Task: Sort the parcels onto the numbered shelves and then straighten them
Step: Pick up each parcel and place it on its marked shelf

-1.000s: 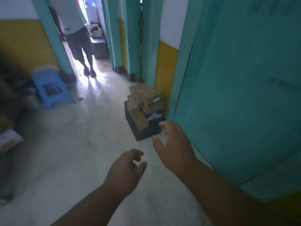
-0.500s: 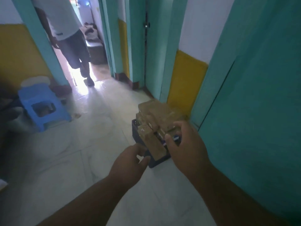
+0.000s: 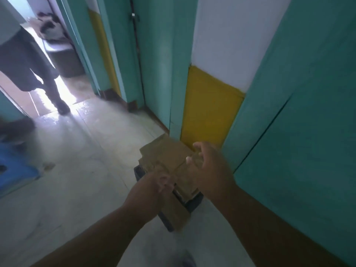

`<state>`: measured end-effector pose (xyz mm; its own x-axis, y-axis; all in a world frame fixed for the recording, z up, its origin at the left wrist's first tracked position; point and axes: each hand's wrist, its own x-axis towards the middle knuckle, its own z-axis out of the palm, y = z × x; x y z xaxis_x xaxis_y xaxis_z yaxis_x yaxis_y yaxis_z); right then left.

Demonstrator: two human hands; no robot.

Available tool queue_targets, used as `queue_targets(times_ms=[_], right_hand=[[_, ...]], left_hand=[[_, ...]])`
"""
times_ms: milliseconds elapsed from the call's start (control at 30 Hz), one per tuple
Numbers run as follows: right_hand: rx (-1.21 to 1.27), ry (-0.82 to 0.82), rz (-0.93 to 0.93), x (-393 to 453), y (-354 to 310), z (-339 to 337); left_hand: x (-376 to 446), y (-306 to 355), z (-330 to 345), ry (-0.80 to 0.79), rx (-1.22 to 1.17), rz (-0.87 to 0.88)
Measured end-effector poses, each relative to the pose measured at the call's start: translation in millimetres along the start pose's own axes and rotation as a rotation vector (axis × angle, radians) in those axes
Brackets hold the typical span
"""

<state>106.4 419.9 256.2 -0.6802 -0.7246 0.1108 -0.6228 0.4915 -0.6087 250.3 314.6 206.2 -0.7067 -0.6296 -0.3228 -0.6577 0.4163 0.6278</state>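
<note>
Several brown cardboard parcels (image 3: 163,157) are piled in a dark crate (image 3: 194,204) on the floor beside the teal door. My left hand (image 3: 148,191) is at the near left side of the pile, fingers curled against a parcel; blur hides whether it grips. My right hand (image 3: 212,168) hovers over the right side of the pile with fingers spread, holding nothing. One parcel (image 3: 176,214) leans over the crate's near edge. No numbered shelves are in view.
A teal door (image 3: 300,132) and a yellow-and-white wall (image 3: 210,105) stand right of the crate. A person (image 3: 27,62) stands in the bright doorway at the far left. A blue plastic stool (image 3: 15,170) sits at the left edge. Pale tiled floor (image 3: 81,180) spreads left.
I have come closer to the crate and both hands have reached forward onto the parcel pile. The stool has slid toward the left edge of view.
</note>
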Motion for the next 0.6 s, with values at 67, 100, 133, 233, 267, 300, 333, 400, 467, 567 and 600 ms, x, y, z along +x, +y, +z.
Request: queue_targets(times_ms=[67, 100, 133, 233, 267, 300, 333, 400, 467, 567, 600], right_hand=[[-0.005, 0.010, 0.007, 37, -13, 15], [-0.010, 0.019, 0.012, 53, -17, 23], [-0.017, 0.028, 0.023, 70, -20, 32], [-0.042, 0.073, 0.096, 118, -23, 57], [-0.045, 0.111, 0.133, 132, -22, 66], [-0.046, 0.156, 0.180, 145, -20, 74], [-0.047, 0.193, 0.232, 156, -16, 83], [-0.045, 0.238, 0.342, 172, -12, 98], [-0.050, 0.251, 0.459, 180, -5, 109], [-0.074, 0.280, 0.584, 173, 9, 118], [-0.085, 0.287, 0.621, 168, 16, 121]], left_hand=[[33, -7, -28, -0.008, 0.008, 0.008], [52, -10, -39, -0.012, 0.011, 0.017], [73, -14, -48, -0.012, 0.005, 0.032], [138, -29, -68, -0.048, 0.026, 0.119], [162, -34, -74, -0.089, 0.063, 0.166], [186, -39, -79, -0.134, 0.119, 0.203], [208, -44, -83, -0.170, 0.168, 0.235], [242, -53, -89, -0.227, 0.166, 0.262], [266, -61, -92, -0.296, 0.168, 0.270], [288, -72, -75, -0.435, 0.149, 0.244], [294, -74, -66, -0.489, 0.143, 0.230]])
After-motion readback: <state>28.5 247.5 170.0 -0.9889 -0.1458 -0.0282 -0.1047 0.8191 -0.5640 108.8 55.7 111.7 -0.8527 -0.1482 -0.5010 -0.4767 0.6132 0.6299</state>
